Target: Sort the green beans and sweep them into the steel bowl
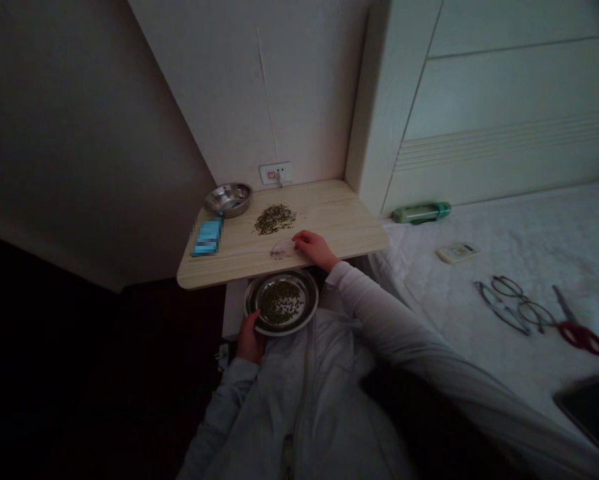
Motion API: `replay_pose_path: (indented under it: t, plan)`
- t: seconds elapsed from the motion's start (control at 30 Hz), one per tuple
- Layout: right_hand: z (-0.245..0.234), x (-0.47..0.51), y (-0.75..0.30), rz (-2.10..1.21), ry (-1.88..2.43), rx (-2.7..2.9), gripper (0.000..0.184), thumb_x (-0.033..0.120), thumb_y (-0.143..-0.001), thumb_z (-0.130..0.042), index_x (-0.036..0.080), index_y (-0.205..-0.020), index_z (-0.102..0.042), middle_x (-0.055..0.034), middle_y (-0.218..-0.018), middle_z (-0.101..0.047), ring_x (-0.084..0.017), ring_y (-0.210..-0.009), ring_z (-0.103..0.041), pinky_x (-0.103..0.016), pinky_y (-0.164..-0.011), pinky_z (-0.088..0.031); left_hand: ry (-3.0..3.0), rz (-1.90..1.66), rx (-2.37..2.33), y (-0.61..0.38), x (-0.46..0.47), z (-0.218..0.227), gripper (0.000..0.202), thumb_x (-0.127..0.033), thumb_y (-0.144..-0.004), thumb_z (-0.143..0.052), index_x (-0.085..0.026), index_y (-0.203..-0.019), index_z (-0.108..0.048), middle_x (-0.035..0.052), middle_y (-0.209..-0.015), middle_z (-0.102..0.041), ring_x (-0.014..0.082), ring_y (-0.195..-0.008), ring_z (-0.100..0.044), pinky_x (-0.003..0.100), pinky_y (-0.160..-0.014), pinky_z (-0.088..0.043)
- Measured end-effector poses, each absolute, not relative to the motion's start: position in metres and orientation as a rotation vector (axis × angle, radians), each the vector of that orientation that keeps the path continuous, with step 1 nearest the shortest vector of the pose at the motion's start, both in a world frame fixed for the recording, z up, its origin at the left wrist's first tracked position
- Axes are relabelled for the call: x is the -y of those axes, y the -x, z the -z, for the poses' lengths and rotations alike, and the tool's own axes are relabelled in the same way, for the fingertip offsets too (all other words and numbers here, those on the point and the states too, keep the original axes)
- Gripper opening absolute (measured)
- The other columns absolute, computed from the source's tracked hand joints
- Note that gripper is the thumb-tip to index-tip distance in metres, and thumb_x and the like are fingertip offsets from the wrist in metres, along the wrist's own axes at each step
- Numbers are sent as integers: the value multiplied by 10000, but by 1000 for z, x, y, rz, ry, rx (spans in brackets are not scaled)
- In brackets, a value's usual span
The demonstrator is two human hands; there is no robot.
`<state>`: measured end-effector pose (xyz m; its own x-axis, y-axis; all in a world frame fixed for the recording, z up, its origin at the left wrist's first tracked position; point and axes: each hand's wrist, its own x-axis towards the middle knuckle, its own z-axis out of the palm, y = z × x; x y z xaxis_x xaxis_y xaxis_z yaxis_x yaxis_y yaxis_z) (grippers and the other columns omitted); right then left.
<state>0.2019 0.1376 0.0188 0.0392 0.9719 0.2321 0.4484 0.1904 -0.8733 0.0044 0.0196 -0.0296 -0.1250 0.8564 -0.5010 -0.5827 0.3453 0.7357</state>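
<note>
My left hand (250,337) grips the near left rim of a round steel plate (313,303), held over my lap just below the table's front edge. Small green grains (280,301), perhaps beans, are spread across its bottom. Above the wooden tabletop (239,263), my right hand (316,248) has its fingers pinched at the right end of a thin, see-through piece (282,247), which looks like plastic. A few small dark bits lie at its left end. Behind it on the tabletop is a loose pile of the same green grains (275,219).
A steel bowl (228,199) and a blurred blue-screened phone (207,237) occupy the table's left side. A wall socket (275,173) is behind. On the white bed to the right lie a green case (422,213), a remote (457,252), eyeglasses (508,288), red-handled scissors (582,335) and a dark object (594,410).
</note>
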Motion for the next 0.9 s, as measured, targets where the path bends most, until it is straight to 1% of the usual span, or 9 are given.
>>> replay_pose_path:
  t: [0.07, 0.2, 0.4, 0.57, 0.73, 0.9]
  plan:
    - [-19, -138, -202, -712, 1404, 1566, 178, 149, -690, -447, 168, -810, -578, 24, -645, -608, -99, -642, -537, -226, -662, -391, -327, -1262, -1139, -3, -19, 31, 159, -154, -661, -519, -175, -796, -601, 25, -793, -649, 179, -869, -576, 295, -748, -443]
    - [-19, -137, -202, -725, 1414, 1567, 169, 165, -696, -453, 170, -811, -577, 24, -652, -610, -98, -642, -538, -225, -659, -393, -334, -1264, -1194, -1, -17, 34, 136, -143, -651, -532, -188, -759, -602, 22, -790, -648, 177, -899, -566, 284, -765, -436]
    - [-22, -134, -201, -753, 1379, 1566, 165, 161, -693, -448, 166, -795, -578, 25, -629, -603, -94, -609, -527, -215, -625, -390, -270, -1198, -1161, -3, -18, 30, 132, -200, -665, -524, -181, -772, -599, 36, -791, -647, 187, -865, -577, 313, -743, -449]
    - [-19, -136, -202, -748, 1369, 1554, 162, 168, -697, -447, 165, -793, -577, 25, -621, -603, -97, -611, -531, -218, -628, -390, -277, -1249, -1174, -5, -20, 29, 103, -169, -651, -532, -189, -741, -580, 12, -769, -642, 156, -860, -576, 271, -752, -438]
    - [-18, -137, -202, -708, 1392, 1565, 157, 171, -698, -451, 166, -792, -576, 19, -633, -607, -106, -631, -537, -228, -642, -391, -259, -1238, -1146, -5, -19, 30, 115, -175, -640, -544, -189, -750, -576, 11, -777, -643, 169, -825, -586, 291, -735, -449]
    - [-21, -135, -201, -697, 1426, 1595, 164, 170, -698, -458, 165, -806, -581, 14, -655, -609, -106, -640, -534, -228, -647, -393, -290, -1237, -1176, -5, -18, 27, 94, -190, -642, -539, -194, -726, -580, 18, -755, -638, 186, -846, -578, 312, -730, -446]
